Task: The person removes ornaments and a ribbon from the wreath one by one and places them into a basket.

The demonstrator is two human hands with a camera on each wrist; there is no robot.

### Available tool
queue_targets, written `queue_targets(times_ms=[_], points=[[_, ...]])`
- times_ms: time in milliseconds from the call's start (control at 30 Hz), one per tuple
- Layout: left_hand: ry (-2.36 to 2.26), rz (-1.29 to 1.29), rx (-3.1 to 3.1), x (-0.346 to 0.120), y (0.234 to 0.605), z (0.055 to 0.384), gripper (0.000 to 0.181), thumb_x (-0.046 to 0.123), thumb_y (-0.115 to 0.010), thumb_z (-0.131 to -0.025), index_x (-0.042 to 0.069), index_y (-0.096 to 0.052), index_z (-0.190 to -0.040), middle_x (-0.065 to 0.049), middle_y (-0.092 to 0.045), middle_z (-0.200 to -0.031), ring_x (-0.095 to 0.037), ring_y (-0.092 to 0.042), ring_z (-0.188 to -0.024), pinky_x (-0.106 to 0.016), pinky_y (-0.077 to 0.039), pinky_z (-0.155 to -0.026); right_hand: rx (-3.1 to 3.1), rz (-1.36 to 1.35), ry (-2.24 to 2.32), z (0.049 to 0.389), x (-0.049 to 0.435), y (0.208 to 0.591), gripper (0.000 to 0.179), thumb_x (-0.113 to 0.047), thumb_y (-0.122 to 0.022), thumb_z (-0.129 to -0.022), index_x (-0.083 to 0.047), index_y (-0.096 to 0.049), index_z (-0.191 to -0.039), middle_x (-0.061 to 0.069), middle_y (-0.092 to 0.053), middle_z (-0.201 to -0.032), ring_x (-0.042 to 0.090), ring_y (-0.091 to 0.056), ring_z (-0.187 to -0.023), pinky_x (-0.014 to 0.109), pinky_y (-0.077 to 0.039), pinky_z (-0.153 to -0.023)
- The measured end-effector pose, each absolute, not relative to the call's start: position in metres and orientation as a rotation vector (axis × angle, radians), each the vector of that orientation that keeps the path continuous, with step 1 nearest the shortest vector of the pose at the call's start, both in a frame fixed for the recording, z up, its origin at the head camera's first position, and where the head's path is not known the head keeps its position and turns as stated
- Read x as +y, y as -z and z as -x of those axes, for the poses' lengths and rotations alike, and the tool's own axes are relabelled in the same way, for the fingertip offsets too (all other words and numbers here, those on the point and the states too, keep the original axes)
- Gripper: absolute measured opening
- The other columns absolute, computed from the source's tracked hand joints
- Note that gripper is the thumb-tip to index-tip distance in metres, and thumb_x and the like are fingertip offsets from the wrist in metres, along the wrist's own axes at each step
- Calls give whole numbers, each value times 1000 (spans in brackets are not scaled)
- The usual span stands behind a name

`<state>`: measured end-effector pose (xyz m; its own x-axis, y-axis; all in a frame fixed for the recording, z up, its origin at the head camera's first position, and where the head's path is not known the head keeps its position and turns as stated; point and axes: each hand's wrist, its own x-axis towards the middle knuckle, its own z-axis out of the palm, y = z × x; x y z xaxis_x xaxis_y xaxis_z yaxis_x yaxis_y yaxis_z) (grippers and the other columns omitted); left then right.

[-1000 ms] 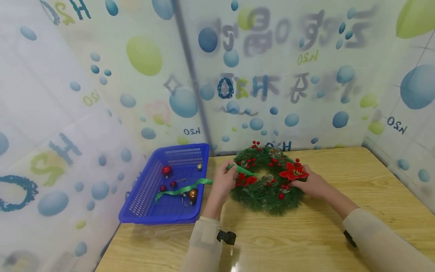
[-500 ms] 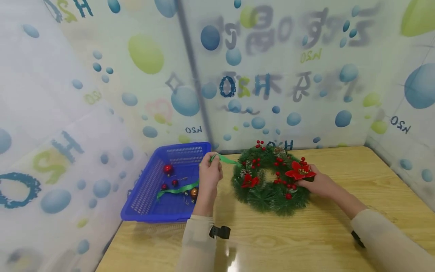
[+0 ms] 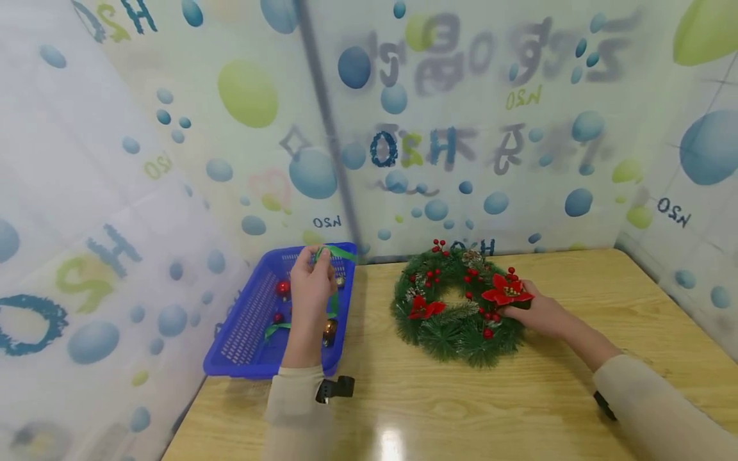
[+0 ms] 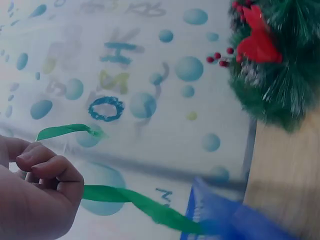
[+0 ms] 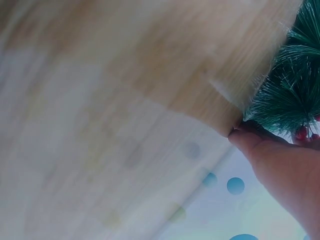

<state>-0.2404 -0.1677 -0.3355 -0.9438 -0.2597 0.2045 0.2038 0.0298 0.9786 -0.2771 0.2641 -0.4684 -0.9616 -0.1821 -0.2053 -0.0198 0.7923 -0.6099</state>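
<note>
My left hand (image 3: 311, 282) pinches a green ribbon (image 3: 340, 253) over the blue plastic basket (image 3: 245, 370). In the left wrist view one ribbon end juts out with a frayed tip, while a longer length of ribbon (image 4: 120, 194) runs down toward the basket. A green Christmas wreath (image 3: 450, 336) lies on the table, apart from the ribbon, decked with red berries, pine cones and red flowers. My right hand (image 3: 544, 315) grips its right side, beside the large red poinsettia (image 3: 507, 290). The right fingertips are partly hidden by the wreath.
Inside the basket lie a red bauble (image 3: 283, 288), a copper bauble (image 3: 330, 331) and a few smaller ones, partly covered by the left forearm. A printed curtain (image 3: 426, 211) hangs behind the wooden table (image 3: 461, 410).
My left hand has moved left from the wreath to over the basket, drawing the green ribbon away from the wreath. The right hand has stayed at the wreath's right side, which shifted slightly right.
</note>
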Motion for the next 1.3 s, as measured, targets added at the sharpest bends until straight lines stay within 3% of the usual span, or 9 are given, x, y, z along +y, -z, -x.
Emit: queue_targets(times_ms=[67, 133, 233, 367, 533, 767, 833, 1067, 1300], points=[[1919, -43, -2048, -178, 328, 239, 21, 32, -52, -114, 14, -63, -116, 10, -39, -62, -8, -27, -50, -23, -26, -51, 2720, 162, 937, 277, 264, 467, 119, -65, -60, -101, 11, 7, -165, 32, -72, -108, 28, -66, -81, 38, -43, -68], [1858, -41, -2102, -188, 321, 239, 24, 33, -53, -113, 14, -65, -119, 11, -40, -61, -7, -29, -50, -23, -27, -50, 2729, 181, 933, 277, 265, 466, 120, -66, -60, -101, 11, 6, -165, 31, -72, -106, 30, -68, -83, 40, -45, -70], [1766, -75, -2175, -203, 313, 240, 27, 35, -55, -112, 13, -67, -124, 11, -41, -60, -7, -31, -49, -23, -30, -50, 2741, 213, 917, 275, 266, 465, 120, -68, -59, -101, 12, 4, -165, 42, -64, -129, 48, -70, -103, 50, -54, -82], [1678, -179, -2276, -222, 307, 244, 30, 36, -58, -111, 16, -67, -130, 12, -45, -63, -6, -37, -52, -23, -36, -53, 2738, 246, 917, 273, 268, 466, 120, -69, -59, -100, 10, 3, -165, 49, -27, -160, 65, -49, -135, 69, -50, -101], [1611, -201, -2431, -243, 305, 252, 36, 36, -57, -111, 13, -63, -137, 11, -51, -75, -6, -44, -61, -23, -43, -60, 2710, 284, 948, 272, 272, 469, 119, -68, -59, -101, 6, 7, -167, 48, -18, -164, 67, -45, -138, 72, -47, -103], [1472, -153, -2555, -267, 309, 258, 40, 35, -54, -111, 8, -61, -140, -3, -61, -108, -12, -57, -88, -26, -51, -76, 2668, 349, 975, 271, 275, 474, 119, -63, -63, -101, -3, 16, -168, 45, -5, -168, 70, -37, -143, 76, -42, -106], [1441, -143, -2573, -272, 310, 259, 39, 34, -56, -111, 6, -62, -136, -2, -62, -107, -13, -58, -87, -26, -51, -75, 2648, 363, 956, 270, 275, 475, 122, -63, -65, -100, -2, 18, -167, 46, -4, -168, 70, -34, -144, 77, -41, -108], [1445, -113, -2585, -288, 314, 265, 34, 27, -56, -111, 1, -63, -132, 9, -53, -75, -4, -50, -62, -24, -48, -61, 2623, 412, 966, 267, 274, 478, 126, -59, -68, -100, -1, 23, -165, 47, 0, -167, 70, -28, -146, 78, -37, -111], [1390, -156, -2631, -298, 320, 270, 36, 26, -54, -111, 1, -61, -135, 5, -55, -84, -4, -51, -67, -25, -49, -64, 2618, 428, 951, 266, 275, 481, 126, -59, -68, -100, -1, 22, -166, 44, 3, -169, 70, -22, -149, 80, -34, -112]])
